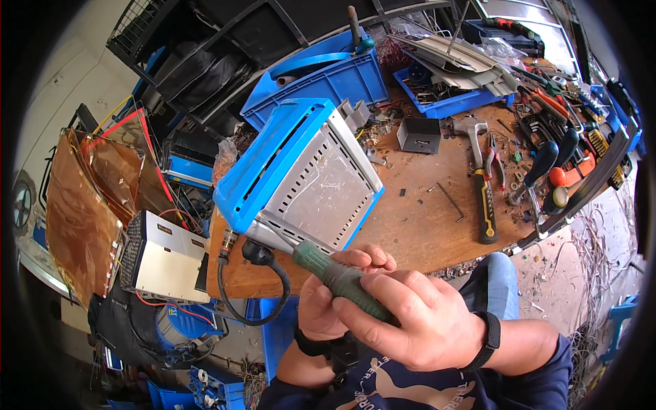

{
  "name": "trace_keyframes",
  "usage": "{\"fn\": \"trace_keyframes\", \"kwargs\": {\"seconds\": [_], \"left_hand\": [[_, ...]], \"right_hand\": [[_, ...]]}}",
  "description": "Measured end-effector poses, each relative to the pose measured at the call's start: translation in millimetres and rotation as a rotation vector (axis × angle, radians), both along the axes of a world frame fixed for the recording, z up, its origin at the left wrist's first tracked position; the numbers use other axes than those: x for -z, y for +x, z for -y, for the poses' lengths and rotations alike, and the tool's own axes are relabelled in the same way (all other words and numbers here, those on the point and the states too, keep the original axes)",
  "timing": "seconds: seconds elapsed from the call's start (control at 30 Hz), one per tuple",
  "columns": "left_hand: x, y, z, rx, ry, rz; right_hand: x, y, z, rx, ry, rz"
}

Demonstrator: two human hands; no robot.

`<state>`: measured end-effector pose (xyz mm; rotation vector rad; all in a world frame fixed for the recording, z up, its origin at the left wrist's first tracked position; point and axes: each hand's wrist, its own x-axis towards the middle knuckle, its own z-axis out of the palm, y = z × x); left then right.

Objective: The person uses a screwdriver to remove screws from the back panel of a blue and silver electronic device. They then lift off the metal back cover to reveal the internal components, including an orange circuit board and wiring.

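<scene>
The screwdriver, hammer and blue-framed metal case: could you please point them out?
Screwdriver (340, 279), head view: its green handle.
Hammer (484, 199), head view: its yellow-and-black handle.
Blue-framed metal case (321, 188), head view: its perforated silver panel.

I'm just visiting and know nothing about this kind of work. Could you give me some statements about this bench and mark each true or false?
1. The left hand and right hand both hold the green-handled screwdriver. True.
2. The hammer lies left of the blue-and-silver case. False: it lies to the case's right.
3. Red-handled pliers lie just right of the hammer. True.
4. The right wrist is bare. False: it wears a black band.
5. The black bracket sits on the wooden bench. True.
</scene>
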<state>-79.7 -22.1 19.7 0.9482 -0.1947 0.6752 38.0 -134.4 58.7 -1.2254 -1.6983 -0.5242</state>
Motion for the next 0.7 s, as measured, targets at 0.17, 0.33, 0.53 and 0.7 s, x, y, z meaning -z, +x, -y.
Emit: {"fn": "trace_keyframes", "kwargs": {"seconds": [0.17, 0.33, 0.53, 0.7], "left_hand": [[0, 4, -1, 0.131, 0.004, -0.119], [13, 18, 10, 0.088, -0.190, -0.314], [46, 54, 11, 0.095, -0.346, -0.643], [74, 76, -5, 0.138, -0.365, -0.741]], "right_hand": [[4, 16, 18, -0.075, -0.150, -0.038], [29, 24, 21, 0.000, -0.273, -0.298], [66, 58, 17, 0.155, -0.578, -0.529], [89, 81, 10, 0.170, -0.634, -0.888]]}}
